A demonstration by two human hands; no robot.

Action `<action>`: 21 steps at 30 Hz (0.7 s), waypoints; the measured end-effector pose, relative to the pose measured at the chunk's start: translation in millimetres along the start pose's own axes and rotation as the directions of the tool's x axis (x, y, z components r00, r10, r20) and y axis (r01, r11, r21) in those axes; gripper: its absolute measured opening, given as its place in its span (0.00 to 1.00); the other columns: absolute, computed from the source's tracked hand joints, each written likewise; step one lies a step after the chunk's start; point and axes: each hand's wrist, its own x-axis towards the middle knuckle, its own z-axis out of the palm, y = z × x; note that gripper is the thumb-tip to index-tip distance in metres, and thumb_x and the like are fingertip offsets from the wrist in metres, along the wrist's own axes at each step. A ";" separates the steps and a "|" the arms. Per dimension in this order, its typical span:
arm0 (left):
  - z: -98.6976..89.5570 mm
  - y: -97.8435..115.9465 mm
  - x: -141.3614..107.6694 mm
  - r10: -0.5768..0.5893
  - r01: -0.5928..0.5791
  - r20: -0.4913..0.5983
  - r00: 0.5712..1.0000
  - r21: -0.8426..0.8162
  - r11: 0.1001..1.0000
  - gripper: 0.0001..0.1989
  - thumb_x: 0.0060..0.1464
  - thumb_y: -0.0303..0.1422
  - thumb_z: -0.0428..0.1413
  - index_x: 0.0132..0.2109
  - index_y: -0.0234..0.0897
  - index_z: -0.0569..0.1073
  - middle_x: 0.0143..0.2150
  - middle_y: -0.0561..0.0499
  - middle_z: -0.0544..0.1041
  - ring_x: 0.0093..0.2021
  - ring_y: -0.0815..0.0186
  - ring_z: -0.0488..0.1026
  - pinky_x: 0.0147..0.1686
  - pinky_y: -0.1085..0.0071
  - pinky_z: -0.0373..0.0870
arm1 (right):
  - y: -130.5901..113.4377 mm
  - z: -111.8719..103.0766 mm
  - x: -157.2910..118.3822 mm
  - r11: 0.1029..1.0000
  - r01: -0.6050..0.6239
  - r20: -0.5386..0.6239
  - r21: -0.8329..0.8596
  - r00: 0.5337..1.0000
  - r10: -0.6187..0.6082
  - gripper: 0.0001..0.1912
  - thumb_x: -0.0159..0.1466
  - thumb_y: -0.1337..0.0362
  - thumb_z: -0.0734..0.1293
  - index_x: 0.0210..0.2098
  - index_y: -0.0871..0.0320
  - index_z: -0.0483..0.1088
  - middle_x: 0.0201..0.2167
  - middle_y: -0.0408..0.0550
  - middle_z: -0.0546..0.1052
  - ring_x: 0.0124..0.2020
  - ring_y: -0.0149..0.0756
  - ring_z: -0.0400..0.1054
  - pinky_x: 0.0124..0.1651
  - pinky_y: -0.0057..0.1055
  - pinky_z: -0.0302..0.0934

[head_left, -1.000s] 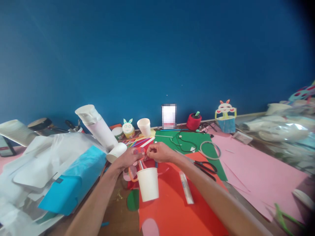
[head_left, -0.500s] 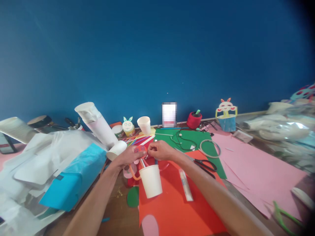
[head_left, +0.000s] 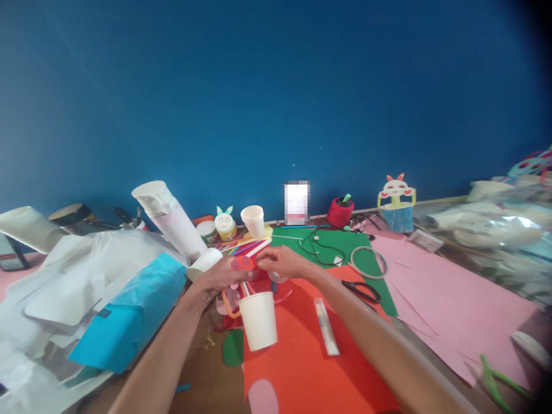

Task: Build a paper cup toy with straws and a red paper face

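Note:
My left hand [head_left: 221,274] pinches a red paper cutout [head_left: 242,263] with purple ring shapes drawn on it, like a face. Below it a white paper cup [head_left: 259,322] tilts a little over the orange paper sheet [head_left: 297,368]. A curved orange strip [head_left: 228,305] and a pink strip [head_left: 283,298] stick out at the cup's sides; how they join it is hidden. My right hand [head_left: 282,263] is beside the cutout's right edge, fingertips pressed together. Whatever they hold is too small to make out.
A glue stick [head_left: 326,326] and black-handled scissors [head_left: 364,291] lie right of the cup. Behind are a green sheet [head_left: 332,244], white cups [head_left: 252,220] and a blue cup with a rabbit figure [head_left: 397,215]. White plastic and a blue packet [head_left: 129,316] crowd the left.
The cup and red cutout have shifted slightly left with my left hand. My right hand has also moved slightly, its fingers staying close to the cutout.

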 end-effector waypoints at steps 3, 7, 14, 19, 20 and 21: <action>-1.3 3.5 -2.2 -0.022 0.022 0.003 1.000 -0.014 1.000 0.11 0.41 0.36 0.56 0.21 0.34 0.64 0.12 0.59 0.59 0.14 0.76 0.53 0.15 0.76 0.48 | -0.3 -5.1 1.1 0.990 -0.070 0.010 0.124 0.998 0.069 0.11 0.58 0.61 0.57 0.31 0.60 0.69 0.24 0.42 0.70 0.23 0.26 0.60 0.22 0.22 0.52; -6.1 -1.9 -0.6 -0.007 0.007 -0.014 1.000 0.021 1.000 0.10 0.42 0.36 0.56 0.24 0.33 0.66 0.14 0.58 0.61 0.15 0.75 0.55 0.16 0.77 0.50 | 5.7 -7.1 3.6 0.941 -0.088 0.050 0.326 0.996 0.076 0.12 0.56 0.70 0.57 0.39 0.60 0.64 0.32 0.46 0.72 0.30 0.28 0.67 0.25 0.21 0.55; -10.3 -5.7 0.9 0.047 -0.047 -0.004 0.999 -0.017 0.999 0.12 0.41 0.37 0.58 0.23 0.34 0.64 0.15 0.58 0.62 0.16 0.76 0.55 0.16 0.77 0.51 | 15.3 -0.1 7.2 0.896 -0.031 0.030 0.444 0.999 0.020 0.18 0.50 0.75 0.58 0.41 0.60 0.64 0.30 0.45 0.74 0.29 0.28 0.68 0.30 0.23 0.60; -9.2 -1.6 -2.1 0.067 -0.065 0.049 0.997 -0.039 0.997 0.14 0.40 0.40 0.59 0.24 0.35 0.65 0.13 0.59 0.60 0.15 0.75 0.54 0.16 0.76 0.48 | 14.9 3.5 8.8 0.910 0.014 -0.067 0.414 0.998 0.015 0.17 0.51 0.73 0.59 0.41 0.59 0.64 0.31 0.45 0.75 0.30 0.28 0.68 0.31 0.23 0.60; -9.0 -1.2 -2.5 0.070 -0.068 0.053 0.996 -0.033 0.997 0.14 0.41 0.41 0.59 0.24 0.35 0.65 0.13 0.59 0.60 0.15 0.75 0.54 0.16 0.75 0.48 | 14.5 4.4 8.9 0.914 0.017 -0.085 0.404 0.996 0.019 0.17 0.51 0.73 0.59 0.41 0.59 0.64 0.31 0.45 0.76 0.30 0.29 0.69 0.31 0.23 0.60; -8.7 -0.7 -2.8 0.075 -0.074 0.055 0.996 -0.027 0.997 0.14 0.41 0.41 0.58 0.24 0.35 0.65 0.13 0.58 0.60 0.15 0.75 0.54 0.16 0.75 0.48 | 14.2 5.5 9.0 0.918 0.017 -0.098 0.395 0.995 0.024 0.17 0.51 0.73 0.59 0.41 0.60 0.65 0.31 0.45 0.76 0.31 0.29 0.69 0.31 0.23 0.60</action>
